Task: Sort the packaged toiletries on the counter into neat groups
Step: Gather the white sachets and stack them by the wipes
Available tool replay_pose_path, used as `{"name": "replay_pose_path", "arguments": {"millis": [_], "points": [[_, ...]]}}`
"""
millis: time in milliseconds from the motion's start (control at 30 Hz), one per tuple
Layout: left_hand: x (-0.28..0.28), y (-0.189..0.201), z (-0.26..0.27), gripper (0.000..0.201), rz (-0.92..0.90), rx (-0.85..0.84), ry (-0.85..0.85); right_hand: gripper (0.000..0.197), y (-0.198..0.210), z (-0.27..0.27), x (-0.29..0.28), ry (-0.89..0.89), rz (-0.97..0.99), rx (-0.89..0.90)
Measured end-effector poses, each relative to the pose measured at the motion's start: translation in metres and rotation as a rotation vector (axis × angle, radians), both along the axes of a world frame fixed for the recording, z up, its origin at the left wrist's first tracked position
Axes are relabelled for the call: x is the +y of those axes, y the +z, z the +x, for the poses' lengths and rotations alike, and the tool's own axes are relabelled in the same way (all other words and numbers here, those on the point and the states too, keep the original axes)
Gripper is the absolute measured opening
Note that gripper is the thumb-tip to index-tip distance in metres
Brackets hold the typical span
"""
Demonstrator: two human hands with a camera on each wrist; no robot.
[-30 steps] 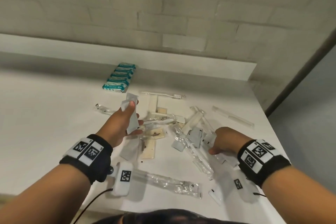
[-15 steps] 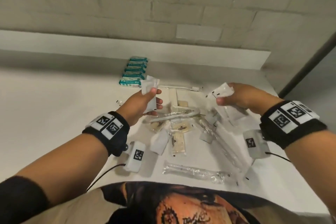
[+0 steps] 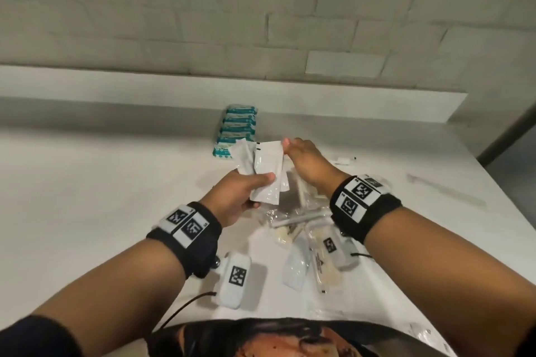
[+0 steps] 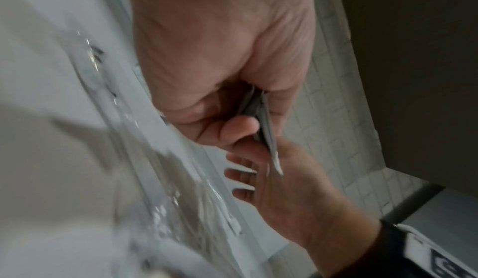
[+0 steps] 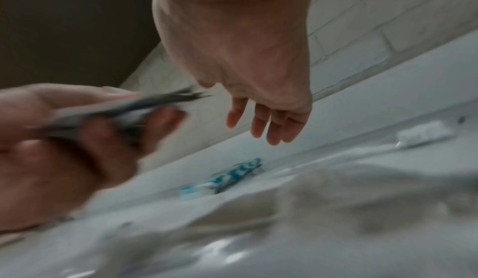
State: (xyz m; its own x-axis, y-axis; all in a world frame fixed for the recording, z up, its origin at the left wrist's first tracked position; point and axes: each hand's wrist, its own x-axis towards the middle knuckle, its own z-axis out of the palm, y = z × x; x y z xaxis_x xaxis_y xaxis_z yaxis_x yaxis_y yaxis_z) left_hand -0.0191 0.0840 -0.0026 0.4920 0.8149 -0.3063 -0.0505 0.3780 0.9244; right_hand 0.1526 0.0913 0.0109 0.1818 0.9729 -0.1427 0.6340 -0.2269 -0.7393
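Observation:
My left hand (image 3: 255, 185) is raised over the white counter (image 3: 116, 182) and grips a small bundle of flat white sachets (image 3: 268, 165), thumb on the front one. In the left wrist view the sachets (image 4: 266, 131) show edge-on between its curled fingers (image 4: 240, 127). My right hand (image 3: 304, 159) is just right of the bundle, its thumb tip by the front sachet's top corner. The right wrist view shows its fingers (image 5: 269, 123) straight and empty, and the left hand (image 5: 64, 159) holding the blurred sachets (image 5: 116, 110). A loose pile of clear-wrapped toiletries (image 3: 298, 220) lies under both hands.
A row of teal packs (image 3: 237, 130) stands in line at the back of the counter, also in the right wrist view (image 5: 225, 178). A long clear-wrapped item (image 3: 446, 193) lies alone at the right. A small white wrapped piece (image 3: 343, 159) lies behind the pile. A ledge (image 3: 203, 81) runs along the brick wall.
My right hand lifted a white sachet from the pile, carried it left to the left hand's bundle and let go. The left hand now grips it with the others.

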Motion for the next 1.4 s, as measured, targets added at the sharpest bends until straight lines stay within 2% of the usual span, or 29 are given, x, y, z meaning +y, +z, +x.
{"name": "replay_pose_path", "arguments": {"millis": [100, 167, 200, 267, 367, 467, 533, 633, 700, 867, 1000, 1067, 1200, 1300, 1400], "points": [[0.013, -0.002, -0.013, 0.026, -0.046, -0.029, 0.032, 0.07, -0.017, 0.042, 0.025, 0.108, -0.185, -0.427], [0.019, -0.003, -0.017, 0.03, -0.075, -0.082, 0.052, 0.083, -0.024, 0.06, 0.026, 0.207, -0.283, -0.6], [0.02, -0.005, -0.017, 0.031, -0.089, -0.106, 0.063, 0.084, -0.027, 0.063, 0.023, 0.235, -0.31, -0.641], [0.024, -0.008, -0.016, 0.032, -0.116, -0.136, 0.079, 0.074, -0.032, 0.062, 0.014, 0.241, -0.293, -0.67], [0.025, -0.009, -0.012, 0.031, -0.119, -0.162, 0.067, 0.058, -0.031, 0.047, -0.01, 0.332, -0.264, -0.644], [0.019, -0.007, -0.005, 0.028, -0.136, -0.191, 0.088, 0.046, -0.02, 0.038, -0.025, 0.385, -0.315, -0.621], [0.015, -0.003, 0.0, 0.034, -0.119, -0.197, 0.107, 0.037, 0.001, 0.03, -0.026, 0.314, -0.202, -0.447], [0.007, 0.008, 0.006, 0.036, -0.056, -0.213, 0.094, 0.031, 0.036, 0.003, -0.033, 0.146, 0.007, 0.095], [0.003, 0.019, 0.006, 0.031, -0.037, -0.233, 0.071, 0.029, 0.044, -0.013, -0.038, 0.104, 0.071, 0.271], [-0.004, 0.039, -0.01, 0.027, 0.012, -0.257, 0.083, 0.024, 0.06, -0.021, -0.047, 0.015, 0.186, 0.401], [-0.01, 0.053, -0.016, 0.015, 0.104, -0.18, 0.06, 0.031, 0.065, -0.03, -0.062, 0.093, 0.182, 0.395], [-0.014, 0.062, -0.014, 0.017, 0.134, -0.159, 0.029, 0.032, 0.065, -0.036, -0.068, 0.085, 0.24, 0.406], [-0.022, 0.07, -0.015, 0.025, 0.158, -0.142, 0.004, 0.024, 0.066, -0.041, -0.074, 0.025, 0.354, 0.655], [-0.028, 0.073, -0.022, 0.034, 0.167, -0.16, 0.01, 0.009, 0.07, -0.044, -0.076, 0.004, 0.427, 0.617], [-0.029, 0.075, -0.026, 0.033, 0.182, -0.155, 0.01, 0.012, 0.075, -0.045, -0.073, 0.023, 0.446, 0.629]]}}
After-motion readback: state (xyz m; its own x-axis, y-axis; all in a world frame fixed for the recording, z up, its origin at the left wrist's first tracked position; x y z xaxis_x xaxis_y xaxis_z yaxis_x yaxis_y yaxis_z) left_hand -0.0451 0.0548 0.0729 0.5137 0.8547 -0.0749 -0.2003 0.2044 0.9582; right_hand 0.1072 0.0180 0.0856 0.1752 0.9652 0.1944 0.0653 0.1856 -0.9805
